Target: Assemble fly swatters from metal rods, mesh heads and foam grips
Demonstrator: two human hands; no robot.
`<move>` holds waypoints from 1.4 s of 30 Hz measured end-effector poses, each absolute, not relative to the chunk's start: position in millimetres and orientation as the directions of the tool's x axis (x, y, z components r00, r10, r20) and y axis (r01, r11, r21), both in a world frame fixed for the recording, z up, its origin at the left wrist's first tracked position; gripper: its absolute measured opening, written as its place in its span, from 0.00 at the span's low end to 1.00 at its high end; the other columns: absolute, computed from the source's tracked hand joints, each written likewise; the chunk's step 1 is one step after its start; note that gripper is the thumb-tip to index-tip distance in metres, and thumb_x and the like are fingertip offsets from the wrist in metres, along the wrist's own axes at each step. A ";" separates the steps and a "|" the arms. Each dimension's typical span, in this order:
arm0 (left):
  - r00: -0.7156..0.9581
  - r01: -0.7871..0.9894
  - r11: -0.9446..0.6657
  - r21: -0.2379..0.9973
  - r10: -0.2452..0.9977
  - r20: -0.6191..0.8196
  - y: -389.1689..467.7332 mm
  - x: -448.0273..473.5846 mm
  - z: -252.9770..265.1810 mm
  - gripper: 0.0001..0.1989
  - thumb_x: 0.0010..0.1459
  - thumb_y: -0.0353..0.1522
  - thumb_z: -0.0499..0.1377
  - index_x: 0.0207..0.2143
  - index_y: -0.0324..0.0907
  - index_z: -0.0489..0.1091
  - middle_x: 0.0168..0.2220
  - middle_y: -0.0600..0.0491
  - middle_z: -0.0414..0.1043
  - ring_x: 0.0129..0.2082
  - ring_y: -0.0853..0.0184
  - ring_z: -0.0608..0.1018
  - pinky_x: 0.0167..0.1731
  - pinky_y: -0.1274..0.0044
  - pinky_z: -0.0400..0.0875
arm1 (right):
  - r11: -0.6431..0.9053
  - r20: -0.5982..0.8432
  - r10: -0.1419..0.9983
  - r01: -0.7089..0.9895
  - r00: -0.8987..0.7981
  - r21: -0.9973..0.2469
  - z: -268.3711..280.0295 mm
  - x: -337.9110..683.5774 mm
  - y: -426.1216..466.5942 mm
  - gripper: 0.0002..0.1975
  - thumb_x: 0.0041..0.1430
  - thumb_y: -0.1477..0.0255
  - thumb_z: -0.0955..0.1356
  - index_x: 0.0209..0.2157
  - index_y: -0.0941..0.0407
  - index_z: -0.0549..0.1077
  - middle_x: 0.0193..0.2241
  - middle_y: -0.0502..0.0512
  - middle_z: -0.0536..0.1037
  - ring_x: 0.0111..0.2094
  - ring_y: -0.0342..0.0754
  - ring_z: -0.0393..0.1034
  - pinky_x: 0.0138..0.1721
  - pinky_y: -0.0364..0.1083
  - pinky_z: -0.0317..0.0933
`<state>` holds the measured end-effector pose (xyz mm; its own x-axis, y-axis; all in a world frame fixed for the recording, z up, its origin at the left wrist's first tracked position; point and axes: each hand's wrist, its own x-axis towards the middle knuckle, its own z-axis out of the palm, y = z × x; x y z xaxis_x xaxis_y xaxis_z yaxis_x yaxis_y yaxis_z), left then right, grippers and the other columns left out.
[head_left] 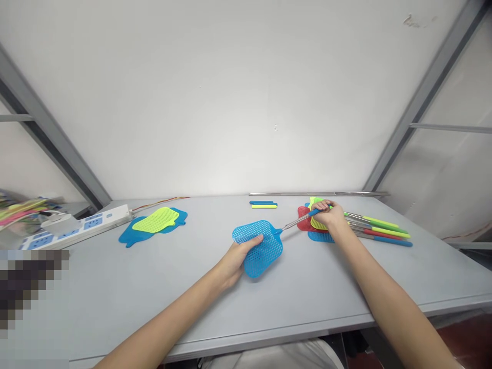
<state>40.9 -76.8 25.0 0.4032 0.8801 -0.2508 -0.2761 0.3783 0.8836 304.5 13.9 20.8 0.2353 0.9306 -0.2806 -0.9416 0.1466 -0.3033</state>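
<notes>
A blue fly swatter (pixel 269 249) with a perforated head and a metal rod is held above the table between both hands. My left hand (pixel 239 259) grips its head, thumb on top and the fingers hidden beneath. My right hand (pixel 326 212) is wrapped round its blue handle (pixel 314 211). Behind and beside my right hand lie several fly swatters (pixel 378 230) with green, yellow, red and blue handles. Their heads, among them a red head (pixel 303 219), are partly covered by my hand and forearm.
Loose blue and yellow swatter heads (pixel 156 220) lie on the left of the table (pixel 200 307). Short blue and yellow handle sleeves (pixel 264 206) sit at the back middle, near thin metal rods (pixel 319 194) along the wall. A white power strip (pixel 109 218) stands far left.
</notes>
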 end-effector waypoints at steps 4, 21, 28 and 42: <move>0.419 -0.260 0.349 0.900 0.881 -0.221 -79.2 42.3 23.4 0.18 0.49 0.37 0.59 0.43 0.39 0.67 0.44 0.46 0.69 0.42 0.60 0.73 0.43 0.70 0.65 | 0.146 -0.291 0.928 -0.946 0.232 -0.288 20.8 305.5 14.3 0.08 0.40 0.81 0.54 0.17 0.56 0.45 0.08 0.42 0.47 0.08 0.36 0.43 0.09 0.37 0.44; 0.353 -0.281 0.247 0.927 0.925 -0.140 -84.9 51.0 5.0 0.22 0.45 0.36 0.62 0.44 0.39 0.66 0.45 0.46 0.69 0.43 0.59 0.71 0.44 0.68 0.64 | 0.146 -0.307 0.921 -0.944 0.239 -0.297 27.6 297.8 5.4 0.09 0.37 0.82 0.54 0.16 0.56 0.44 0.07 0.42 0.46 0.07 0.36 0.42 0.08 0.36 0.41; 0.296 -0.301 0.205 0.931 0.948 -0.113 -84.4 51.5 -4.3 0.23 0.42 0.36 0.64 0.42 0.39 0.67 0.43 0.47 0.70 0.42 0.59 0.72 0.44 0.68 0.64 | 0.179 -0.245 0.935 -0.937 0.257 -0.299 25.5 294.2 4.2 0.10 0.41 0.81 0.54 0.16 0.56 0.42 0.08 0.42 0.45 0.08 0.36 0.39 0.07 0.36 0.38; 0.279 -0.360 0.322 0.876 0.933 -0.228 -84.8 49.5 8.0 0.18 0.43 0.31 0.63 0.40 0.38 0.67 0.40 0.46 0.72 0.38 0.60 0.75 0.39 0.70 0.69 | 0.196 -0.149 0.959 -0.946 0.240 -0.260 17.2 283.8 4.8 0.11 0.44 0.80 0.53 0.16 0.56 0.41 0.09 0.42 0.43 0.09 0.37 0.37 0.07 0.37 0.38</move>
